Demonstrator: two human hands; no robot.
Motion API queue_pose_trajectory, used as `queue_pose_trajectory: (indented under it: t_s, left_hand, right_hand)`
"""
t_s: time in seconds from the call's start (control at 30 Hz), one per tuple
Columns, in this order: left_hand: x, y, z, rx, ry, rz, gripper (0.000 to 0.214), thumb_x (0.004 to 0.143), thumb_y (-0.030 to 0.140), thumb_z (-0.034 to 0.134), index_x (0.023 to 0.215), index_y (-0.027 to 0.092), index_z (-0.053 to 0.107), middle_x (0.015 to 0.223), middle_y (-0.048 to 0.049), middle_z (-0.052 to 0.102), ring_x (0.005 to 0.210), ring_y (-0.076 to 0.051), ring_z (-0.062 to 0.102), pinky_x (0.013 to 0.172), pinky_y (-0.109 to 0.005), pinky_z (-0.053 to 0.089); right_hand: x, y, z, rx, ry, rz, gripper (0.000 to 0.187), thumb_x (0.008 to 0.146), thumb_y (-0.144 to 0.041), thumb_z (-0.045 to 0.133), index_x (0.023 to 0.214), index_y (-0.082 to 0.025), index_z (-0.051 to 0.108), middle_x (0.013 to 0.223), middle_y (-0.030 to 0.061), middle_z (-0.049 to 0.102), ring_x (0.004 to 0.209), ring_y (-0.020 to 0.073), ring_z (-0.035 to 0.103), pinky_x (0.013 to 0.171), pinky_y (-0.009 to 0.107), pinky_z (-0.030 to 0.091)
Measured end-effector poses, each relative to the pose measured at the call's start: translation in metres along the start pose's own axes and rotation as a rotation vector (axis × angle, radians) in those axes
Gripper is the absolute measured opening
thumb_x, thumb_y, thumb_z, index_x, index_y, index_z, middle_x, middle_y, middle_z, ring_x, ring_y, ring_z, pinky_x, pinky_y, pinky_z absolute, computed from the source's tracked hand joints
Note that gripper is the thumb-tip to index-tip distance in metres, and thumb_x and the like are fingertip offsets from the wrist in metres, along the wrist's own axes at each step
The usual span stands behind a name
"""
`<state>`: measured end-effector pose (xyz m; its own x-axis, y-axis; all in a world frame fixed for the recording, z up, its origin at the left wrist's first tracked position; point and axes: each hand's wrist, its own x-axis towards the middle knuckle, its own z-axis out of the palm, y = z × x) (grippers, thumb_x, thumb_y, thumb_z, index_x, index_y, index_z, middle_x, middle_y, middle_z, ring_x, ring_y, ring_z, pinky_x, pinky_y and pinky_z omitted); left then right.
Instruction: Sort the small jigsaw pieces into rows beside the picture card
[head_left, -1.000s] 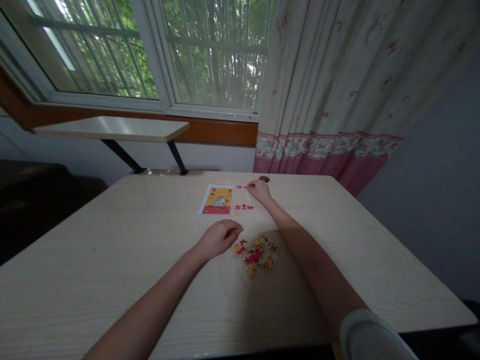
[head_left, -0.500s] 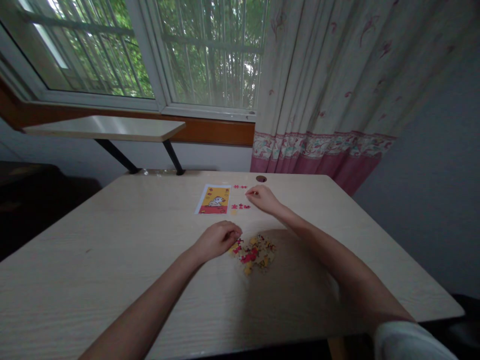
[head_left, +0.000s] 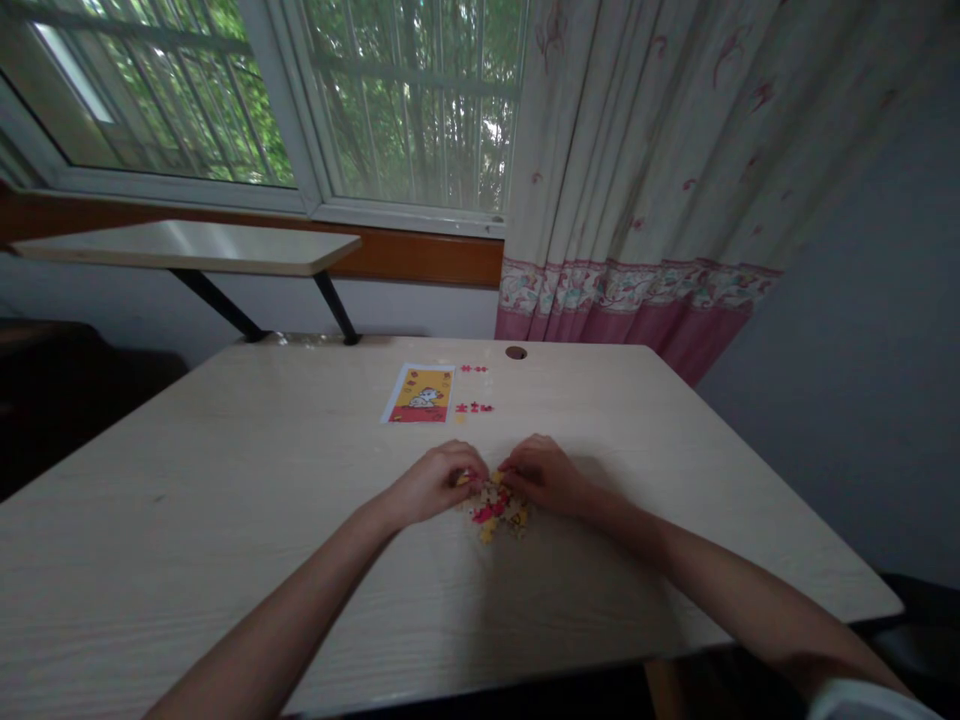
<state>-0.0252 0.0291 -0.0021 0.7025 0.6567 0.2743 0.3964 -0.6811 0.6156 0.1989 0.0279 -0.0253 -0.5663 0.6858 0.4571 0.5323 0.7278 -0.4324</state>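
left hand (head_left: 444, 482) and right hand (head_left: 550, 477) are at the pieces (head_left: 489, 510), grips impossible to tell, where a light touch should avoid scattering.

Both hands are at the heap of puzzle pieces (head_left: 492, 512) on the pale table (head_left: 225, 530) — the left hand (head_left: 435, 485) at its left edge, the right hand (head_left: 550, 477) at its far right. Whether either pinches a piece is hard to make out from here. Farther off lies a picture sheet (head_left: 420, 394), two short rows of red pieces (head_left: 475, 408) just right of it — and a curtain (head_left: 637, 200) hangs beyond.
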Motion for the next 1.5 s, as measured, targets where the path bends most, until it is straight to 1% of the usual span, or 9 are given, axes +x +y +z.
queue_pose_trajectory:
  t_s: [0.23, 0.4, 0.53, 0.73, 1.0, 1.2, 1.3, 1.43, 1.5]
  left_hand:
    - [-0.001, 0.005, 0.005, 0.041, 0.204, 0.058, 0.013, 0.084, 0.023, 0.051, 0.082, 0.018, 0.062, 0.081, -0.0039, 0.062, 0.081, -0.015, 0.052, 0.073, -0.029, 0.042]
    - [-0.003, 0.011, 0.005, 0.230, 0.210, 0.167, 0.017, 0.086, 0.020, 0.046, 0.085, 0.017, 0.063, 0.081, -0.0058, 0.059, 0.079, -0.016, 0.049, 0.069, -0.028, 0.041]
    - [-0.003, 0.014, 0.005, 0.327, 0.190, 0.211, 0.017, 0.087, 0.020, 0.045, 0.087, 0.017, 0.062, 0.084, -0.0064, 0.059, 0.079, -0.016, 0.050, 0.069, -0.028, 0.042]
    - [-0.003, 0.004, 0.006, 0.261, 0.292, 0.107, 0.028, 0.083, 0.030, 0.054, 0.107, 0.018, 0.055, 0.092, -0.0070, 0.059, 0.087, -0.018, 0.053, 0.076, -0.031, 0.045]
    - [-0.003, 0.002, 0.006, 0.269, 0.241, 0.093, 0.023, 0.084, 0.030, 0.051, 0.102, 0.018, 0.058, 0.092, -0.0072, 0.060, 0.086, -0.017, 0.054, 0.075, -0.030, 0.045]
    - [-0.002, 0.005, 0.006, 0.178, 0.251, 0.064, 0.018, 0.084, 0.027, 0.051, 0.097, 0.018, 0.060, 0.089, -0.0064, 0.061, 0.085, -0.016, 0.055, 0.076, -0.030, 0.045]
    - [-0.001, 0.007, 0.009, 0.040, 0.271, -0.029, 0.017, 0.082, 0.027, 0.054, 0.095, 0.018, 0.062, 0.087, -0.0048, 0.062, 0.080, -0.015, 0.055, 0.072, -0.028, 0.044]
    - [0.002, 0.006, 0.018, -0.192, 0.274, -0.237, 0.019, 0.079, 0.030, 0.057, 0.090, 0.016, 0.064, 0.074, -0.0020, 0.063, 0.061, -0.011, 0.051, 0.055, -0.022, 0.040]
    - [0.004, 0.004, 0.022, -0.327, 0.276, -0.286, 0.022, 0.077, 0.032, 0.057, 0.088, 0.014, 0.064, 0.068, -0.0014, 0.061, 0.054, -0.010, 0.047, 0.050, -0.021, 0.037]
  right_hand:
    - [0.000, -0.010, 0.004, -0.005, 0.092, 0.033, 0.014, 0.079, -0.032, 0.057, 0.075, -0.021, 0.066, 0.065, 0.0005, 0.063, 0.067, 0.0139, 0.056, 0.069, 0.028, 0.040]
    - [0.001, -0.012, 0.002, 0.053, 0.142, 0.128, 0.011, 0.074, -0.032, 0.063, 0.071, -0.022, 0.067, 0.063, -0.0006, 0.063, 0.063, 0.0124, 0.056, 0.063, 0.026, 0.041]
    - [0.001, -0.013, -0.002, 0.101, 0.156, 0.138, 0.010, 0.073, -0.032, 0.064, 0.070, -0.022, 0.066, 0.063, -0.0006, 0.064, 0.062, 0.0123, 0.056, 0.062, 0.026, 0.042]
    - [0.001, -0.006, -0.001, 0.070, 0.254, 0.091, 0.008, 0.074, -0.030, 0.065, 0.074, -0.022, 0.067, 0.066, 0.0001, 0.067, 0.065, 0.0132, 0.057, 0.068, 0.029, 0.040]
    - [0.000, -0.008, -0.001, -0.073, 0.210, 0.056, 0.008, 0.077, -0.030, 0.062, 0.077, -0.024, 0.067, 0.068, -0.0006, 0.067, 0.067, 0.0136, 0.056, 0.069, 0.029, 0.035]
    - [-0.002, -0.006, 0.002, -0.076, 0.203, 0.035, 0.009, 0.079, -0.031, 0.059, 0.079, -0.024, 0.065, 0.070, -0.0008, 0.066, 0.069, 0.0129, 0.057, 0.071, 0.029, 0.035]
    - [-0.001, -0.007, 0.003, -0.074, 0.223, 0.014, 0.010, 0.078, -0.032, 0.059, 0.076, -0.023, 0.064, 0.068, -0.0003, 0.065, 0.068, 0.0128, 0.056, 0.070, 0.029, 0.035]
    - [0.000, -0.006, 0.004, -0.061, 0.238, 0.007, 0.011, 0.078, -0.032, 0.059, 0.074, -0.022, 0.063, 0.066, -0.0002, 0.064, 0.066, 0.0131, 0.056, 0.069, 0.028, 0.035]
    - [0.001, -0.006, 0.004, -0.060, 0.239, 0.033, 0.011, 0.077, -0.034, 0.060, 0.076, -0.023, 0.064, 0.066, -0.0002, 0.064, 0.065, 0.0136, 0.056, 0.068, 0.028, 0.035]
